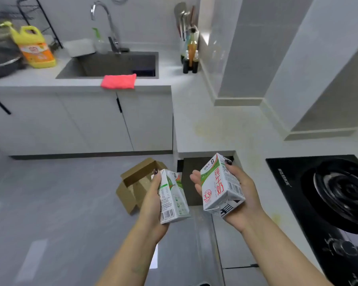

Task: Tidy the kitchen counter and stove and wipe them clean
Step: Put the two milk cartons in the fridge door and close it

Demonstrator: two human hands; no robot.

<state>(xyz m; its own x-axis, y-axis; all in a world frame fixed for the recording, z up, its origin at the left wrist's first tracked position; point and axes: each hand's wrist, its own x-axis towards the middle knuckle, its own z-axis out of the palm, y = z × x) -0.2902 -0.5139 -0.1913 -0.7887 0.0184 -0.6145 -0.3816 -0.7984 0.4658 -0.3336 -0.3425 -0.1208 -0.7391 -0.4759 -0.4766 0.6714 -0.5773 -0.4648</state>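
While above grey floor, 2 boxy milk cartons [175,198] [220,185], 1 per hand [153,205] [239,200].

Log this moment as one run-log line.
left hand: holds milk carton | right hand: holds second carton | open cardboard box: on floor

Left hand [153,203] gripped a white-and-green milk carton [173,200], barcode end nearest the camera. Right hand [239,195] gripped a second milk carton [219,184], red characters on its front, tilted. Both were held over the floor, left of the black gas stove [327,207]. An open cardboard box [136,184] sat on the floor beyond the left hand, farther left of the stove. A pink cloth [118,81] lay on the counter [225,124] edge at the sink [112,65], well beyond the stove. A yellow detergent jug [34,47] stood left of the sink.
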